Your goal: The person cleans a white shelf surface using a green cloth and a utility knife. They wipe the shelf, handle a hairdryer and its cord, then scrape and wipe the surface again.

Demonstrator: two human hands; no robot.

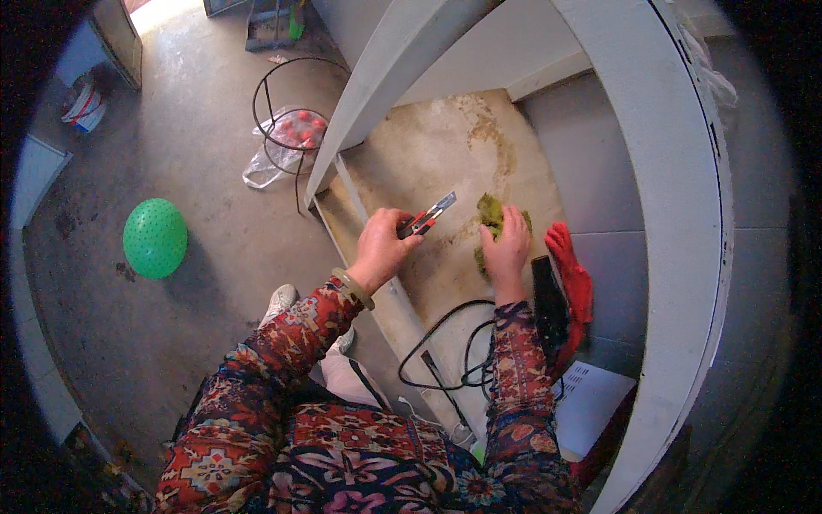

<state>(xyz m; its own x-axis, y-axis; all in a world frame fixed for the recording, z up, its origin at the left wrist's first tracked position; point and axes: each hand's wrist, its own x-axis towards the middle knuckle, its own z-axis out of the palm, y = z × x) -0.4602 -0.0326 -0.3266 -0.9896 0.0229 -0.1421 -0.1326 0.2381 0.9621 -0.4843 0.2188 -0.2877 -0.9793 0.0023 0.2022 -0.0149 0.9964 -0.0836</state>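
My left hand (386, 247) is closed around a red and black utility knife (425, 220), its blade out and pointing up and to the right. To its right, my right hand (507, 247) rests on a crumpled green cloth (492, 214), part of which lies hidden under the fingers; whether they grip it is unclear. The cloth is on a stained, pale shelf surface (443, 148). A red glove (575, 276) and a long black object (549, 295) lie just right of my right forearm.
A looped black cable (417, 347) and a white sheet or box (591, 405) lie nearer me. A white curved frame (687, 225) borders the shelf. On the floor at left are a green balloon or ball (155, 238), a wire stand (257, 103) and a plastic bag (263, 167) with red items.
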